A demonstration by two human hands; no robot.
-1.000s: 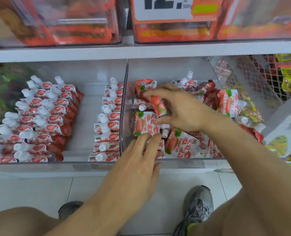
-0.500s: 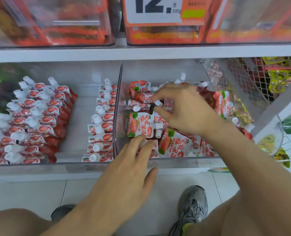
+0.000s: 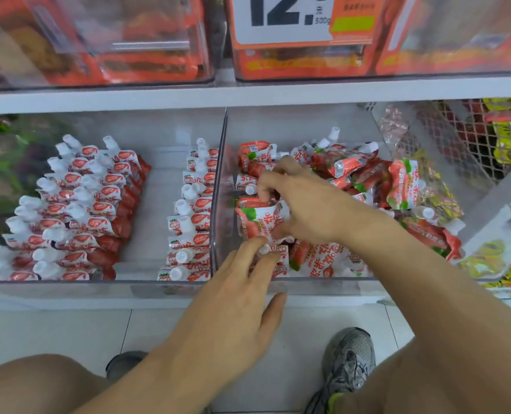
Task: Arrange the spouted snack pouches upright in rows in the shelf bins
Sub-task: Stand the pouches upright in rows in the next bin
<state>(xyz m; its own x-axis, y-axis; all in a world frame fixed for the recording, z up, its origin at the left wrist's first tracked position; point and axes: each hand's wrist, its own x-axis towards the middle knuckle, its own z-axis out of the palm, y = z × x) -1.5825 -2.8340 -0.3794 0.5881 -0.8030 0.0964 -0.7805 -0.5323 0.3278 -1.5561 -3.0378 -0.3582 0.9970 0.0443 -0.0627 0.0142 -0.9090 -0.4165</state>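
A strawberry-printed spouted pouch (image 3: 260,221) is pinched by the right hand (image 3: 305,204), whose fingers are curled down over its top edge near the left wall of the right bin (image 3: 323,284); the grip is closed on the soft film rather than on the cap, though exactly which fingers bear on it is hidden by the hand itself. The left hand (image 3: 233,297) is laid over the front rim of the same bin, its fingers nearly straight and their tips resting on the white cap (image 3: 263,249) and top of a front pouch (image 3: 275,258), which is steadied rather than grasped. A short started row of upright pouches is seen behind the held one against the clear divider (image 3: 219,186), while the remainder is heaped as loose pouches (image 3: 367,174) across the middle and right of the bin, lying flat and at odd angles. In the left bin (image 3: 69,283), neat rows (image 3: 78,210) have already been formed (caps all turned toward the upper left), with a single file (image 3: 193,216) along the divider. The pouches are judged light, limp and somewhat slick, so that they would be expected to slump unless leaned against a neighbour or the wall; the firmest hold is probably offered by the rigid spout and the stiff seam just beneath it, not the squashy belly. Orange bulk boxes (image 3: 302,62) and a price card (image 3: 281,19) are carried on the shelf above.
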